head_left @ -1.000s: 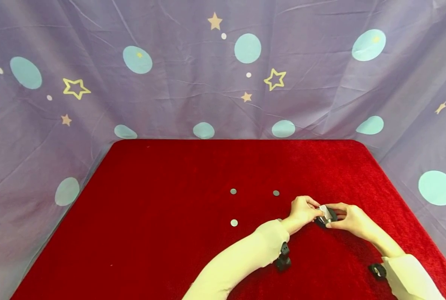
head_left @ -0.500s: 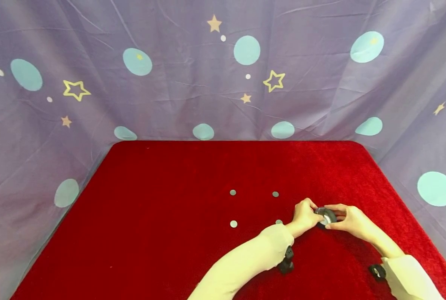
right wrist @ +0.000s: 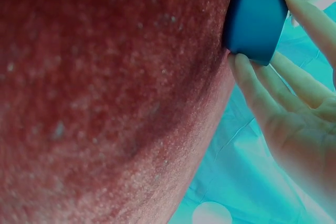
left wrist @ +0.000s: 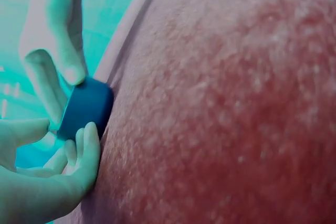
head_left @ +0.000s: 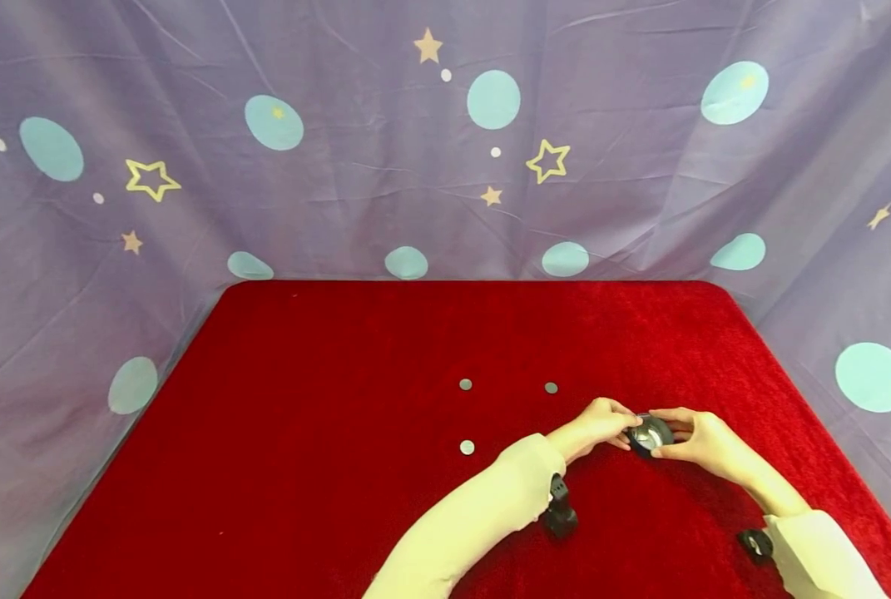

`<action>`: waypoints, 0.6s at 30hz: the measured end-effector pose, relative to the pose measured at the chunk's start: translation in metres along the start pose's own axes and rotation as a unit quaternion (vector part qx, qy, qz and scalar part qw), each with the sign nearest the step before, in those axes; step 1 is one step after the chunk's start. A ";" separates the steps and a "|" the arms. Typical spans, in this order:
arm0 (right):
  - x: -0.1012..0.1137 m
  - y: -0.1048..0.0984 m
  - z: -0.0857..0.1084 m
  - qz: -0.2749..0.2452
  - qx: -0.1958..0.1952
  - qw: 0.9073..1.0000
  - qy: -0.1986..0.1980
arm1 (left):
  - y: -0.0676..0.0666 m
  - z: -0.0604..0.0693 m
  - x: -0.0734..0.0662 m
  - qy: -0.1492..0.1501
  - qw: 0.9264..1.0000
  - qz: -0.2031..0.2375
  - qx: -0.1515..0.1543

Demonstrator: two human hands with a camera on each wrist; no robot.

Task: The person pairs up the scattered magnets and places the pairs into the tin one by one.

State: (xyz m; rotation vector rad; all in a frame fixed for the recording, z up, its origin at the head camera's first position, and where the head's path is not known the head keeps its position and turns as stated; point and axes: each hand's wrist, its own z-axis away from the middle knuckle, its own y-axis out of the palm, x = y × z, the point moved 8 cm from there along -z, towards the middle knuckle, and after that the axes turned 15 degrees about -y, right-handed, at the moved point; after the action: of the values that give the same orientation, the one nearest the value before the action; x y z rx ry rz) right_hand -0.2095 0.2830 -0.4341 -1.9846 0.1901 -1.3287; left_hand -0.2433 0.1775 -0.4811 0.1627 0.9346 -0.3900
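A round dark container (head_left: 650, 434) with a shiny inside rests on the red cloth at the right. My right hand (head_left: 707, 445) grips its right side between thumb and fingers. From the left, my left hand (head_left: 602, 423) holds the rim, thumb on top and fingers lower against the side. In the left wrist view the container (left wrist: 86, 109) stands between my left hand (left wrist: 52, 177) and my right hand (left wrist: 55, 40). The right wrist view shows its smooth outer wall (right wrist: 255, 19), with fingers of my right hand (right wrist: 294, 98) on two sides. What lies inside is unclear.
Small pale discs (head_left: 467, 448), (head_left: 466, 384) and a greyer disc (head_left: 551, 388) lie on the red cloth (head_left: 303, 433) left of my hands. A patterned purple curtain (head_left: 370, 150) stands behind and at both sides.
The white piece seen at my left fingers a second ago no longer shows above the container. My left forearm has shifted left and its fingers have spread along the rim. My right hand has stayed put.
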 end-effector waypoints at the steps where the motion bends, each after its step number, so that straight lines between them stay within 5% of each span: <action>1: 0.000 0.000 0.000 -0.002 -0.001 1.000 0.000 | 0.000 -0.001 0.001 -0.004 1.000 0.005 0.010; 5: 0.000 0.000 0.000 -0.010 0.000 1.000 -0.001 | -0.002 -0.004 0.001 0.000 1.000 -0.004 0.019; 18: -0.001 0.000 0.001 0.006 0.001 1.000 0.002 | -0.007 0.001 -0.002 0.055 0.998 -0.028 -0.035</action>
State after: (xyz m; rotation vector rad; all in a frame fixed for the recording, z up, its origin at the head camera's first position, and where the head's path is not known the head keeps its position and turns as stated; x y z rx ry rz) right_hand -0.2092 0.2837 -0.4351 -1.9766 0.2032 -1.3253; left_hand -0.2461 0.1715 -0.4786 0.0945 1.0608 -0.4017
